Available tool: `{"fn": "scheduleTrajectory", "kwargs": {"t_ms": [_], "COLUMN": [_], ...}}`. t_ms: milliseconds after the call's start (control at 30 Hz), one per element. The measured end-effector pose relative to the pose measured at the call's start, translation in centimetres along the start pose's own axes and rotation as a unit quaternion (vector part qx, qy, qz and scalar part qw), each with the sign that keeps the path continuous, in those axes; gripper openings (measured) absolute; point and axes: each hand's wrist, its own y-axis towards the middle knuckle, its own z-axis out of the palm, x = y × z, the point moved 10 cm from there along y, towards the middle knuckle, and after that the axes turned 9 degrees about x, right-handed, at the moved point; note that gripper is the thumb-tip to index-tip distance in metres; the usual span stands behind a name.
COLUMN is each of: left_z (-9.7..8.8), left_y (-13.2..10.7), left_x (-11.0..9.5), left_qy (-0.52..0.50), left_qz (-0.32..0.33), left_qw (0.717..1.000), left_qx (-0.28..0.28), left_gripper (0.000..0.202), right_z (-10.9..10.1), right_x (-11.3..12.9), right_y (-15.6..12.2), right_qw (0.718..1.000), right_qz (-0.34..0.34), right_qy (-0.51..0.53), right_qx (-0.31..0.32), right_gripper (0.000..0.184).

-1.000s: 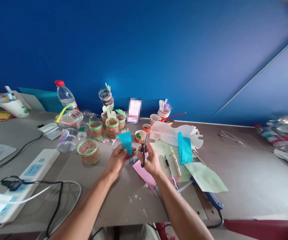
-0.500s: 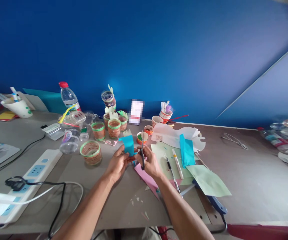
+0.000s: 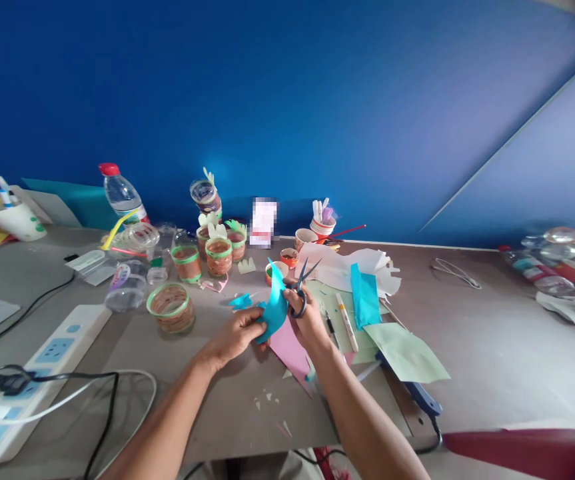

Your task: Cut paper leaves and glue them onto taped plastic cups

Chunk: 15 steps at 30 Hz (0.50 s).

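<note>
A curved piece of blue paper (image 3: 275, 305) is pinched between the thumb and fingers of my left hand (image 3: 240, 333). My right hand (image 3: 307, 317) has its fingers through the handles of dark scissors (image 3: 298, 297), whose blades stand apart and point up and away. The right fingertips also touch the paper's edge. Small blue paper scraps (image 3: 240, 302) lie on the table just beyond my left hand. Under and beside my right hand is a sheet of pink paper (image 3: 292, 350).
Left of my hands stand several brown jars with green rims (image 3: 171, 312). A power strip (image 3: 52, 363) with cables lies at the left. On the right are a marker (image 3: 347, 323), folded blue paper (image 3: 365, 297), pale green paper (image 3: 407, 352) and a blue-handled tool (image 3: 423, 399).
The blue paper has turned and now curves upright. The scissors have swung from upright to tilted right, blades apart. Blue scraps now lie on the table, and the view has shifted slightly right.
</note>
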Motion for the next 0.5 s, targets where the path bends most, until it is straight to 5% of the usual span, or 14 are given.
{"fn": "scheduleTrajectory", "kwargs": {"t_ms": [233, 367, 500], "left_z": [1.2, 0.9, -1.1], "left_y": [-0.1, 0.0, 0.3], "left_x": [-0.4, 0.2, 1.0], "left_qy": [-0.039, -0.098, -0.144], "left_qz": [-0.002, -0.003, 0.024], "left_qw": [0.999, 0.995, 0.987], "left_qx": [0.037, 0.018, -0.073], "left_gripper": [0.019, 0.034, 0.037], "right_z": [-1.6, -0.2, 1.8], "right_x": [1.9, 2.4, 2.2], "right_y": [-0.7, -0.9, -1.3], "right_qw": [0.99, 0.984, 0.968], "right_qz": [-0.05, -0.079, -0.109], "right_qy": [-0.092, -0.153, -0.224], "right_qx": [-0.093, -0.051, 0.019], "right_gripper": [0.039, 0.037, 0.045]}}
